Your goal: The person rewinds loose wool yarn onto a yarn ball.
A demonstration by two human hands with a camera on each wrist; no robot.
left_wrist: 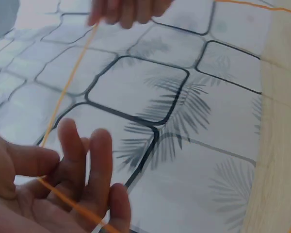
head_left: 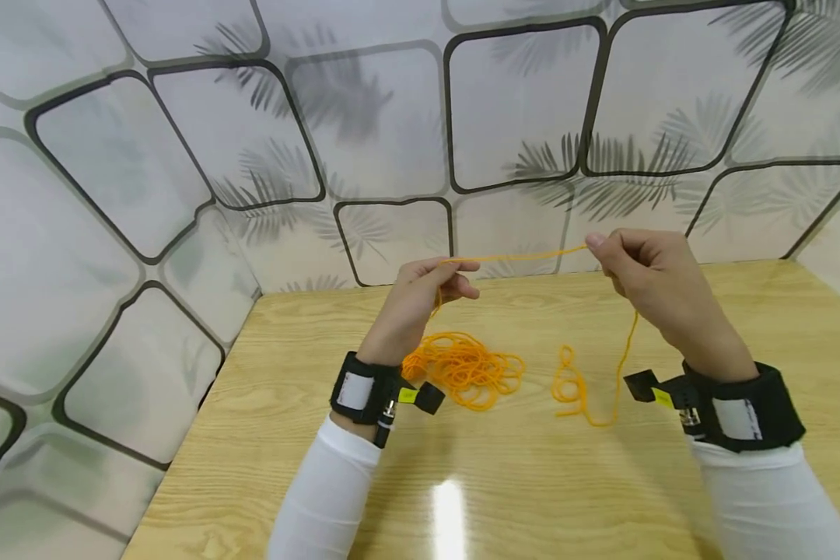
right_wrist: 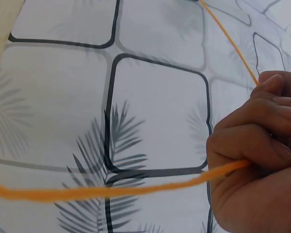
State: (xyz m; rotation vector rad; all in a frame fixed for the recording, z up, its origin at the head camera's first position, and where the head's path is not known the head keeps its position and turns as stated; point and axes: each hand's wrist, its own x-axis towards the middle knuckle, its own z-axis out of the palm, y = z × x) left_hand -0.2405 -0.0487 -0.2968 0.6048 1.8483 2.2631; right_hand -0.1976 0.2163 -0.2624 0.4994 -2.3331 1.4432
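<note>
An orange cord [head_left: 518, 257] runs nearly straight between my two raised hands, above the table. My left hand [head_left: 420, 299] pinches it between thumb and index finger, the other fingers loosely bent; in the left wrist view the cord [left_wrist: 70, 92] passes under the thumb and over the palm. My right hand [head_left: 661, 288] grips the cord with curled fingers, and in the right wrist view a length of cord [right_wrist: 111, 191] leaves the bottom of that fist. From there it hangs to a small looped heap [head_left: 568, 385] on the table. A larger tangled pile of cord [head_left: 465, 369] lies beyond my left wrist.
The pale wooden table [head_left: 287, 467] stretches under both arms. A white wall covering [head_left: 392, 117] with dark outlines and leaf prints rises behind and to the left. Black wrist straps with small cameras [head_left: 430, 397] sit on both wrists.
</note>
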